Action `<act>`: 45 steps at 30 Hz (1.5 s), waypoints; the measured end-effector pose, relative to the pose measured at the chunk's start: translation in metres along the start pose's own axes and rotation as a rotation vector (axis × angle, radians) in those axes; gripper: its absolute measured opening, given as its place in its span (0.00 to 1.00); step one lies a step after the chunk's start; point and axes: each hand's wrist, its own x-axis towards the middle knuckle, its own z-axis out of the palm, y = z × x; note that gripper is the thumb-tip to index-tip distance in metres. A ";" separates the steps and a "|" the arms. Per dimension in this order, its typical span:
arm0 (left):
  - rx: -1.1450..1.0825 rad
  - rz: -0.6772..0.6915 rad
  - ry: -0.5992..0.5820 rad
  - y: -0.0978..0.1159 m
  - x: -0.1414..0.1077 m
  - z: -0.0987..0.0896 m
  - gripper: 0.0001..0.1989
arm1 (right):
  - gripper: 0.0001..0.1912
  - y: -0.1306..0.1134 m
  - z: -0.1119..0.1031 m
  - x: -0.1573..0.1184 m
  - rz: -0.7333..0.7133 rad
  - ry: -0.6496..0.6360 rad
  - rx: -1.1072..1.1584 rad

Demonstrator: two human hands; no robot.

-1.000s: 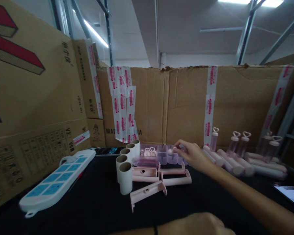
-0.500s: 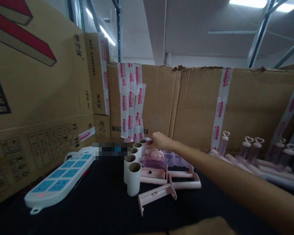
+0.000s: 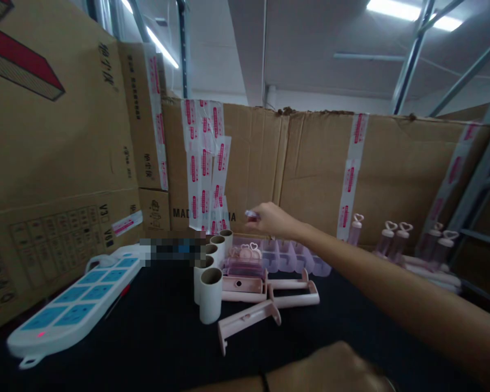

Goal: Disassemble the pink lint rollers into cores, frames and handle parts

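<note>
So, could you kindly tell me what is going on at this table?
A person's right hand is raised in front of the cardboard wall, pinching a small purplish piece too blurred to identify. The left hand is low at the near edge of the view; I cannot tell whether it holds anything. On the black tabletop, five white tubes stand upright to the left of the pink plastic frames, with a purple compartment tray behind those frames.

Ceiling tubes (image 3: pixel 394 9) glare over a dim, slightly soft scene, a pixelated patch (image 3: pixel 173 249) left of centre.
</note>
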 end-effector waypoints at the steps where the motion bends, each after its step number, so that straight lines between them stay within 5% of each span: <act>1: 0.027 -0.004 0.027 0.001 0.000 -0.004 0.06 | 0.13 0.004 -0.013 -0.010 0.014 0.044 -0.005; 8: 0.066 -0.078 0.146 0.003 -0.001 -0.013 0.06 | 0.18 0.056 -0.069 -0.141 0.234 0.244 -0.062; 13: 0.057 -0.158 0.234 0.002 0.005 -0.011 0.05 | 0.21 0.109 -0.061 -0.251 0.516 0.299 -0.137; 16: 0.039 -0.188 0.240 0.002 0.008 -0.013 0.07 | 0.16 0.131 -0.045 -0.285 0.646 0.281 -0.187; 20: 0.016 -0.232 0.242 0.005 0.009 -0.016 0.08 | 0.10 0.149 -0.029 -0.279 0.777 0.234 -0.221; 34: -0.036 -0.265 0.277 0.002 0.007 -0.014 0.07 | 0.18 0.191 -0.030 -0.168 1.010 0.209 -0.184; 45: -0.070 -0.318 0.258 0.006 0.008 -0.022 0.08 | 0.18 0.176 -0.034 -0.175 0.939 0.175 -0.153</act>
